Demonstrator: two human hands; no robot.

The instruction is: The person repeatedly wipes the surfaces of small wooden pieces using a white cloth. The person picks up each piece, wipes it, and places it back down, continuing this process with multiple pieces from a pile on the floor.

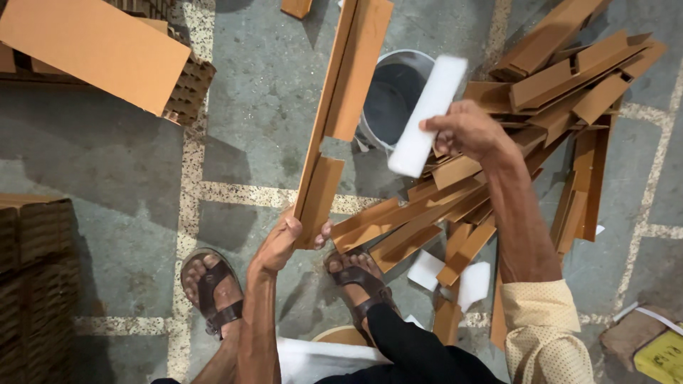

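- While I sit over the concrete floor [107, 163], a loose heap of brown cardboard angle strips [548, 78], too many and too overlapped to count, fans out to my right within arm's reach.
- One long cardboard angle strip [341, 107] stands nearly upright, my left hand [281, 242] clasped round its lower end, seemingly to steady it.
- One grey bucket [395, 92] stands just behind that strip, open-topped.
- One white foam pad [427, 117] is pinched in my raised right hand [469, 131], held over the bucket's edge.
- Two smaller white foam pieces [473, 284] lie by my two sandalled feet [213, 288].
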